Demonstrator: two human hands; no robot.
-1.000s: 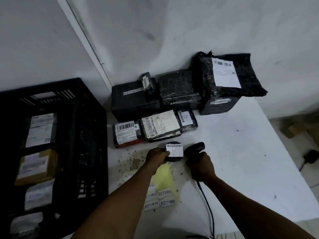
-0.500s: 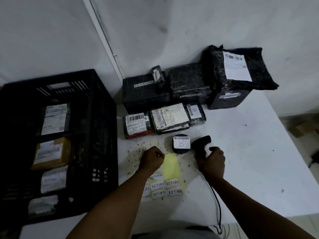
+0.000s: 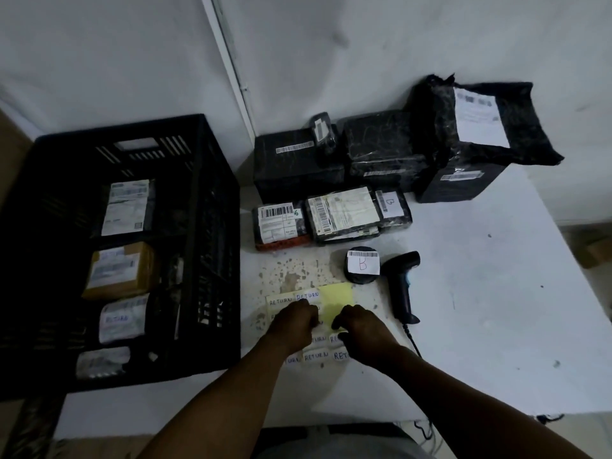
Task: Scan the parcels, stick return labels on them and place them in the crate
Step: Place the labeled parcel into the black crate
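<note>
A round black parcel with a white barcode label marked B stands on the white table. The black handheld scanner lies just right of it, with no hand on it. In front lies a yellow sheet with several white RETURN labels. My left hand is on the sheet with its fingers curled, pinching at a label. My right hand presses its fingertips on the sheet beside it. The black crate stands to the left and holds several labelled parcels.
Several black-wrapped parcels are stacked along the wall behind, with smaller labelled ones in front of them. The scanner cable runs off the table's front edge. A brown box lies in the crate.
My left hand let go of the round parcel and moved down to the label sheet. My right hand laid the scanner on the table and joined it on the sheet.
</note>
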